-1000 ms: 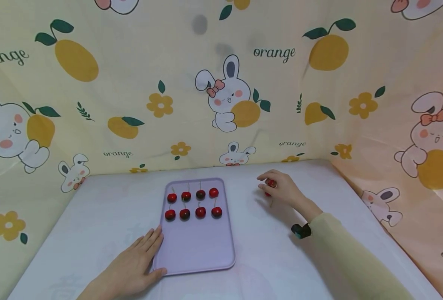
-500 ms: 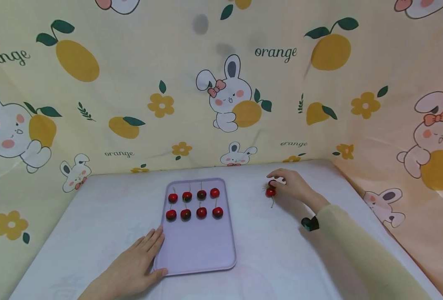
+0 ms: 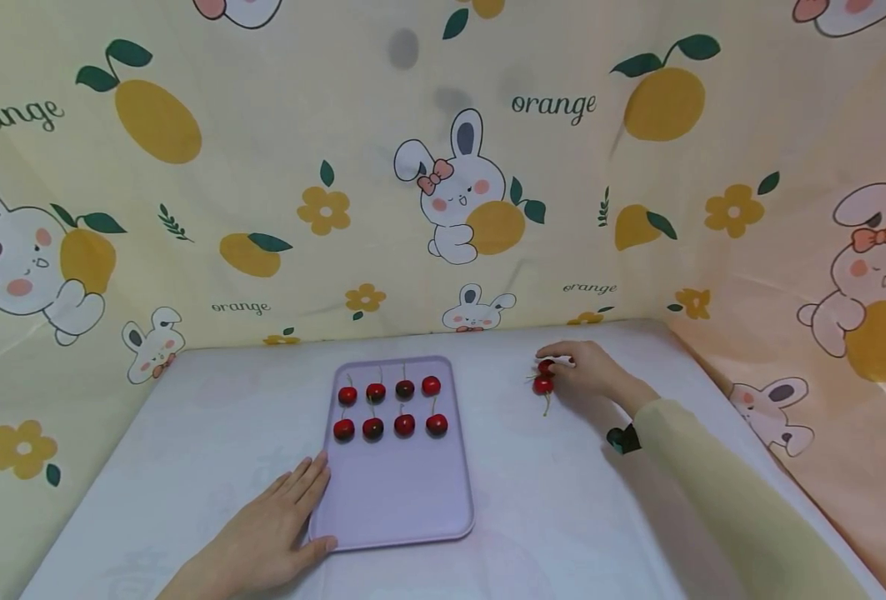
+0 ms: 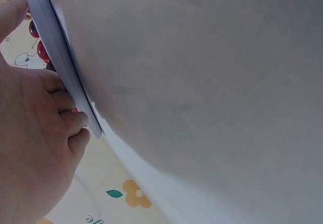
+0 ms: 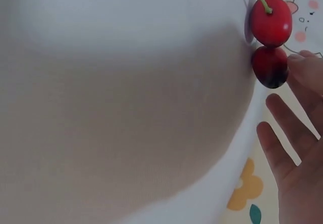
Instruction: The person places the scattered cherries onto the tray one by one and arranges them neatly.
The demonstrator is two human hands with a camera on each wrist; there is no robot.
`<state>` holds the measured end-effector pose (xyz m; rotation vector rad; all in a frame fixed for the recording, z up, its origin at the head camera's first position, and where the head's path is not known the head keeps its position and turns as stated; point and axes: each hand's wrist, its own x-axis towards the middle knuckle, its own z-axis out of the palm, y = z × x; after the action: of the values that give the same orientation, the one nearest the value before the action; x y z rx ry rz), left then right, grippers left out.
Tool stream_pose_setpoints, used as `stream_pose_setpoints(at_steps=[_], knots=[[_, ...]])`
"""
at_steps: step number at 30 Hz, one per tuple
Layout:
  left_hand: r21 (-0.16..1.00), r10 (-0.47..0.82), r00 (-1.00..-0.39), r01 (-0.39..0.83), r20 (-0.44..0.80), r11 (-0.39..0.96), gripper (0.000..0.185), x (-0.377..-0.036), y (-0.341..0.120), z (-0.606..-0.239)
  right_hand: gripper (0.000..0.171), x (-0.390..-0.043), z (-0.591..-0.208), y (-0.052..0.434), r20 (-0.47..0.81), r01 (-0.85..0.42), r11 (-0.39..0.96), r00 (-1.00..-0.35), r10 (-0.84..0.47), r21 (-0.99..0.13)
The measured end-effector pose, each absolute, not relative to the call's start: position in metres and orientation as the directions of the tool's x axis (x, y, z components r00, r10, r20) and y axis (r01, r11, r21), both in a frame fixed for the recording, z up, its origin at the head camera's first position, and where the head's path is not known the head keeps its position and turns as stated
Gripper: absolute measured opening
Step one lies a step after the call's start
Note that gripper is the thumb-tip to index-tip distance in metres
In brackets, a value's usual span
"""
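Observation:
My left hand (image 3: 266, 529) rests along the left edge of a lilac tray (image 3: 393, 500), fingers straight, thumb at its near corner. Several red cherries with stems, such as a front-row cherry (image 3: 404, 426), stand in two rows on the tray's far half. Right of the tray, my right hand (image 3: 594, 371) pinches a dark red cherry (image 5: 270, 67) between thumb and forefinger; the forefinger is mostly hidden in the right wrist view, where the other fingers spread apart. A brighter cherry (image 3: 543, 384) with a green stem sits against the pinched one, on the near side.
A white cloth (image 3: 210, 450) covers the table. Behind it hangs a cream curtain (image 3: 382, 108) printed with rabbits and oranges, which also runs along the right side. A black device (image 3: 623, 438) is strapped at my right wrist.
My right hand first draws back a little to the right, uncovering the bright cherry, then stays at the pair with its fingers on the darker one. The left hand and tray hold still.

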<state>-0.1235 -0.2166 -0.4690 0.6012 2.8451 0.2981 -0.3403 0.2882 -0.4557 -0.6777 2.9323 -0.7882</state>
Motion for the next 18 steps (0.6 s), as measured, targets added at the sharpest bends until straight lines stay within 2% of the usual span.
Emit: stream_pose_setpoints(at_steps=[9, 18], knots=[[0.231, 0.413, -0.896, 0.372, -0.163, 0.899, 0.097, -0.1247, -0.2164, -0.4715, 0.035, -0.3464, -0.4577, 0.2908, 0.005, -0.366, 0.782, -0.907, -0.422, -0.504], [0.222, 0.417, -0.895, 0.379, -0.156, 0.898, 0.097, -0.1248, -0.2174, -0.4732, 0.024, -0.3456, -0.4616, 0.2951, 0.073, -0.445, 0.755, -0.879, -0.472, -0.481]])
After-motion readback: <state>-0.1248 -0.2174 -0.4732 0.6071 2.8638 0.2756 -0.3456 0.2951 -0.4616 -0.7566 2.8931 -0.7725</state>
